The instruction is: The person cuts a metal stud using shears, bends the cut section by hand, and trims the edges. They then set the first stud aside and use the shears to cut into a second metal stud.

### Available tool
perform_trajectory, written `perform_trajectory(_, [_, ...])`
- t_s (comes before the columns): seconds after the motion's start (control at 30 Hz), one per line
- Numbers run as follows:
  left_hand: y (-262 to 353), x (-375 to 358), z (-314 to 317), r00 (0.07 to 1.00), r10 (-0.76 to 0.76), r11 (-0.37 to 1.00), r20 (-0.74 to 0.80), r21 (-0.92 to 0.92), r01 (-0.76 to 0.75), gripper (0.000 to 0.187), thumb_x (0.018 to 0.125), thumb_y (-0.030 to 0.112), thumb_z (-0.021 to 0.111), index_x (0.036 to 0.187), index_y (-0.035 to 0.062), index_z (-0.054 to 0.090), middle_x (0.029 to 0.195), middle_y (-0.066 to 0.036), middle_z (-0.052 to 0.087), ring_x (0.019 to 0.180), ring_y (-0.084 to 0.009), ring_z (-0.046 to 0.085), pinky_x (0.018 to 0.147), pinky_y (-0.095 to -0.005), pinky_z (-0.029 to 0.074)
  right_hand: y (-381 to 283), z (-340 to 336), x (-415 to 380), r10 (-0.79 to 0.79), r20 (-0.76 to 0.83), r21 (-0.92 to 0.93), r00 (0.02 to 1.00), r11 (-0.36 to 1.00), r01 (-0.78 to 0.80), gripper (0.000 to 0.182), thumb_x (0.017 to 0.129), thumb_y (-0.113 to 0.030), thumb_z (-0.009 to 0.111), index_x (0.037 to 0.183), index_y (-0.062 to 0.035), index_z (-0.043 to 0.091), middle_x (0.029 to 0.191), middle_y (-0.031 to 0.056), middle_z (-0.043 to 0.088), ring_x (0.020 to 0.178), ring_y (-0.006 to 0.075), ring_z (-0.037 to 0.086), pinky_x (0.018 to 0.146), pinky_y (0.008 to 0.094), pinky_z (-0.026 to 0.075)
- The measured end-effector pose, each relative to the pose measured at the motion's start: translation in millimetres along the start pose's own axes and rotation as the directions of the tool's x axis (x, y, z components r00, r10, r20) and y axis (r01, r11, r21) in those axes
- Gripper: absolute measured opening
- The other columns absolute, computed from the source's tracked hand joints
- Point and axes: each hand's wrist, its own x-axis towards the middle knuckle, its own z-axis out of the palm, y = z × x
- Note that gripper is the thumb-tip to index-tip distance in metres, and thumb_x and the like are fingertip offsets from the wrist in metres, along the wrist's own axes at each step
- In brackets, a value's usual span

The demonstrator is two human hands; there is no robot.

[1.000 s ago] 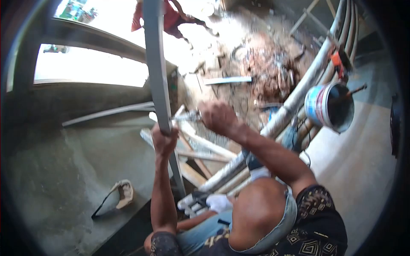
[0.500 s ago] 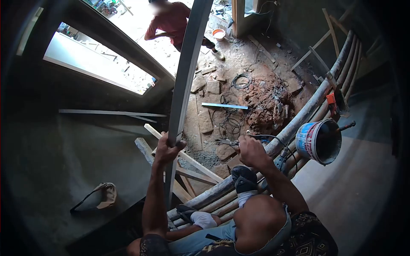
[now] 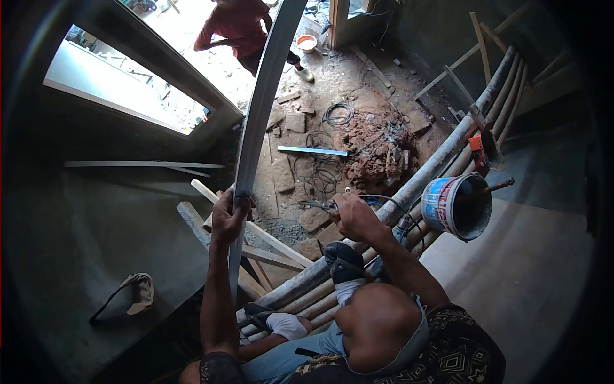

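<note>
Upright in front of me runs a long grey metal profile (image 3: 261, 105). My left hand (image 3: 229, 217) is wrapped round its lower part, with the thumb on its face. To the right, my right hand (image 3: 359, 219) grips metal snips (image 3: 320, 205), whose jaws point left towards the profile without touching it. My knees and shoes are below, over a row of long round poles (image 3: 320, 279).
A paint bucket (image 3: 441, 203) and an orange tool (image 3: 476, 143) are by the poles on the right. Below lie a rubble heap (image 3: 377, 144), cables and a light strip (image 3: 312, 151). A person in red (image 3: 236, 29) stands beyond. A cap (image 3: 141, 294) is at lower left.
The view has shifted, so most things appear further left. The profile's face has turned a little in my left hand. My right hand still holds the snips.
</note>
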Motion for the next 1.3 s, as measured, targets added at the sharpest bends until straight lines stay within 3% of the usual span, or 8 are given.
perform_trajectory(0.1, [0.7, 9.9, -4.0, 0.994, -0.053, 0.995, 0.097, -0.079, 0.06, 0.043, 0.099, 0.041, 0.063, 0.113, 0.0001, 0.06, 0.079, -0.004, 0.065, 0.067, -0.0091, 0.06, 0.062, -0.0258, 0.049, -5.4, -4.3, 1.0, 0.021, -0.064, 0.012, 0.998, 1.0, -0.02, 0.03, 0.087, -0.017, 0.062, 0.109, 0.0023, 0.054, 0.101, 0.0278, 0.062, 0.099, 0.0465, 0.061, 0.087, 0.0541, 0.049])
perform_trajectory(0.13, [9.6, 12.5, -2.6, 0.99, -0.047, 0.989, 0.134, -0.133, 0.065, 0.05, 0.098, 0.047, 0.062, 0.113, -0.0009, 0.059, 0.079, -0.006, 0.066, 0.068, -0.0111, 0.062, 0.062, -0.028, 0.05, 12.1, 14.1, 3.1, -0.078, -0.175, 0.01, 0.982, 0.997, 0.081, 0.033, 0.086, -0.017, 0.064, 0.11, 0.0028, 0.054, 0.102, 0.0295, 0.061, 0.099, 0.0476, 0.06, 0.086, 0.0546, 0.048])
perform_trajectory(0.23, [15.3, 20.2, -4.7, 0.964, -0.139, 0.964, 0.227, -0.19, 0.184, 0.054, 0.095, 0.053, 0.064, 0.102, -0.0004, 0.058, 0.08, -0.009, 0.067, 0.066, -0.016, 0.064, 0.06, -0.0322, 0.052, -3.9, 0.2, 10.7, -0.061, -0.105, 0.141, 0.993, 0.987, 0.076, 0.032, 0.088, -0.018, 0.065, 0.108, 0.0055, 0.054, 0.1, 0.03, 0.06, 0.097, 0.0508, 0.058, 0.086, 0.0547, 0.047])
perform_trajectory(0.37, [9.3, 27.1, -15.1, 0.934, -0.148, 0.964, 0.326, -0.164, 0.21, 0.039, 0.085, 0.027, 0.081, 0.103, 0.0008, 0.059, 0.082, -0.008, 0.068, 0.071, -0.0156, 0.067, 0.065, -0.0316, 0.055, -36.5, -7.4, 11.4, 0.028, -0.027, 0.247, 0.999, 0.969, -0.021, 0.031, 0.092, -0.021, 0.066, 0.105, 0.005, 0.054, 0.1, 0.0297, 0.06, 0.098, 0.0502, 0.058, 0.083, 0.0521, 0.047])
perform_trajectory(0.43, [12.5, 28.3, -13.2, 0.944, -0.161, 0.973, 0.287, -0.116, 0.201, 0.038, 0.081, 0.021, 0.085, 0.102, 0.0014, 0.06, 0.08, -0.007, 0.068, 0.072, -0.0141, 0.068, 0.065, -0.0301, 0.055, -45.5, -1.7, 7.3, 0.034, -0.034, 0.272, 0.999, 0.962, -0.023, 0.032, 0.093, -0.022, 0.066, 0.105, 0.0048, 0.053, 0.099, 0.0294, 0.06, 0.097, 0.0501, 0.058, 0.084, 0.0522, 0.047])
perform_trajectory(0.7, [13.5, 21.4, -4.0, 0.97, -0.175, 0.976, 0.17, 0.156, 0.149, 0.047, 0.075, 0.033, 0.091, 0.093, 0.0019, 0.061, 0.073, -0.002, 0.065, 0.061, -0.0103, 0.062, 0.056, -0.0267, 0.052, -74.9, 4.4, 21.9, -0.098, -0.064, 0.002, 0.993, 0.995, 0.098, 0.026, 0.091, -0.017, 0.055, 0.103, 0.0061, 0.053, 0.099, 0.0266, 0.062, 0.095, 0.0425, 0.063, 0.086, 0.053, 0.048])
perform_trajectory(0.97, [10.5, 19.4, -1.7, 0.982, -0.128, 0.981, 0.137, 0.163, 0.105, 0.054, 0.078, 0.054, 0.084, 0.084, 0.004, 0.065, 0.066, -0.001, 0.063, 0.06, -0.0106, 0.062, 0.057, -0.0271, 0.05, -86.3, 11.0, 24.6, -0.083, -0.136, -0.049, 0.987, 0.996, 0.077, 0.025, 0.089, -0.014, 0.055, 0.104, 0.0056, 0.053, 0.1, 0.0257, 0.062, 0.095, 0.0386, 0.063, 0.083, 0.0527, 0.049])
perform_trajectory(1.3, [11.4, 17.7, 2.5, 0.987, -0.139, 0.983, 0.08, 0.132, 0.128, 0.061, 0.071, 0.053, 0.089, 0.09, 0.0014, 0.062, 0.071, -0.002, 0.064, 0.058, -0.0103, 0.062, 0.052, -0.026, 0.051, -87.7, 11.6, 26.5, -0.103, -0.154, -0.117, 0.983, 0.989, 0.085, 0.025, 0.091, -0.016, 0.054, 0.105, 0.0047, 0.054, 0.1, 0.0241, 0.062, 0.094, 0.0363, 0.064, 0.08, 0.0517, 0.05])
